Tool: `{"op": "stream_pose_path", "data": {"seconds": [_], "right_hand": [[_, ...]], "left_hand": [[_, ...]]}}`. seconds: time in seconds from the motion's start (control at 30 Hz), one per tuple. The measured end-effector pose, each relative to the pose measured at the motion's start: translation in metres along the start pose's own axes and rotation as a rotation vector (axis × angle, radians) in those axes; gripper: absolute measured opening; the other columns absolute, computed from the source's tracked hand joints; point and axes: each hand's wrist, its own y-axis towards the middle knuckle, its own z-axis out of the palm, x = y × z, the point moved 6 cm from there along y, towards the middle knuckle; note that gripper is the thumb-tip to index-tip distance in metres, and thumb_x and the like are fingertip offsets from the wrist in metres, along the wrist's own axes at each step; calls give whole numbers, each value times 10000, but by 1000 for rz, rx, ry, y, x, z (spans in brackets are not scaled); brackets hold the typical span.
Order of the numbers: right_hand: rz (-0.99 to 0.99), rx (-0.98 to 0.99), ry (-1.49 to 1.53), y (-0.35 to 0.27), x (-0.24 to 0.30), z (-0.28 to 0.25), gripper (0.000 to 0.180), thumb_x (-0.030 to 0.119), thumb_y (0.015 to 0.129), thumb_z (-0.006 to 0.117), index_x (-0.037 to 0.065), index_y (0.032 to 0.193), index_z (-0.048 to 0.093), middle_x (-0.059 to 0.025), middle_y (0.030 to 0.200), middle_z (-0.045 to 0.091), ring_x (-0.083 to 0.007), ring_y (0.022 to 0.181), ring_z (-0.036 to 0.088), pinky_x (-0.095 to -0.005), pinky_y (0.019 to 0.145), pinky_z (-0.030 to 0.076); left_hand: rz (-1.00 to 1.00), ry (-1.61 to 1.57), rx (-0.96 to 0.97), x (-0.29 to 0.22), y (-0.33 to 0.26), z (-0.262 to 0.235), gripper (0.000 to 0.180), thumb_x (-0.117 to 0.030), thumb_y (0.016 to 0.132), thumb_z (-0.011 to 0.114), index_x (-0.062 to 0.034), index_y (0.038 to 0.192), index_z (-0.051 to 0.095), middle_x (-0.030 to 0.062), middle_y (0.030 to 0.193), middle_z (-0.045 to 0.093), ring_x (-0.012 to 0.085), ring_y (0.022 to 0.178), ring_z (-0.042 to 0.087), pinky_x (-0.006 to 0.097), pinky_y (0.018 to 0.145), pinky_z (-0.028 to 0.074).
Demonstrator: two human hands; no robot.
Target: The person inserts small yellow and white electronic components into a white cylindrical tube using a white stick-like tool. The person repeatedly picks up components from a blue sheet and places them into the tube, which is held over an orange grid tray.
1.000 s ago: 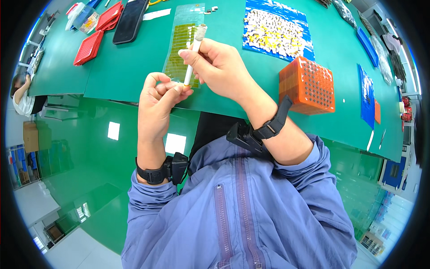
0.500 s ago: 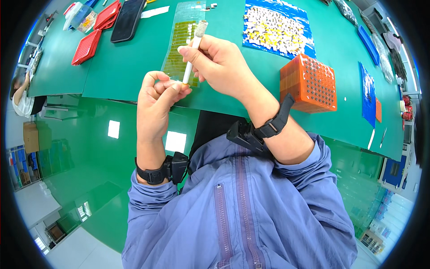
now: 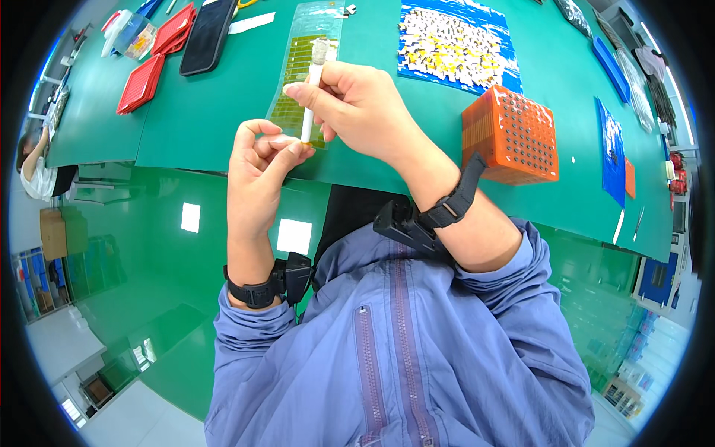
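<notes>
My right hand is closed round a white pen-like stick with a greyish, worn-looking upper end. The stick stands almost upright, its lower tip against the fingertips of my left hand. Thumb and forefinger of that left hand are pinched together at the tip. A speck of yellow shows there, too small to name. Behind both hands lies a clear strip with rows of yellow-green film pieces, partly covered by my fingers.
A blue sheet bears many small white and yellow pieces. Right of my forearm stands an orange block with rows of holes. Red trays, a black phone and a clear tub lie left. Another person sits far left.
My right hand and the stick have shifted slightly left, and the stick stands more upright. Its tip stays at my left fingertips, which have barely moved.
</notes>
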Motion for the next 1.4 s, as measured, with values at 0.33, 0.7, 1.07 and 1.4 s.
{"op": "stream_pose_path", "data": {"seconds": [0.33, 0.7, 1.07, 1.4], "right_hand": [[9, 7, 20, 0, 2, -1, 272, 228, 783, 652, -28, 704, 607, -92, 541, 569, -127, 463, 579, -259, 409, 441], [-90, -89, -6, 0, -2, -5, 259, 238, 771, 665, -8, 719, 603, -86, 514, 528, -125, 430, 464, -279, 417, 375], [-468, -19, -251, -51, 62, -18, 100, 70, 739, 674, 53, 821, 618, -67, 699, 577, -193, 555, 560, -281, 489, 439], [-651, 22, -293, -99, 105, -63, 140, 120, 713, 683, 64, 806, 594, -27, 641, 509, -173, 510, 523, -278, 446, 422]], "left_hand": [[-11, 35, -5, 1, 1, -1, 246, 8, 826, 550, -18, 1016, 396, 107, 842, 606, 175, 802, 611, 273, 754, 485], [-33, 42, 17, 0, 3, 1, 222, 12, 842, 523, -19, 1020, 392, 109, 861, 604, 167, 824, 608, 266, 767, 486], [-145, 217, 32, -11, 19, -12, 150, -54, 859, 525, -44, 969, 424, 70, 859, 577, 131, 793, 590, 232, 657, 493], [-134, 456, 21, -30, 85, -27, 148, -34, 837, 531, -19, 951, 439, 106, 812, 603, 127, 679, 585, 225, 597, 467]]}}
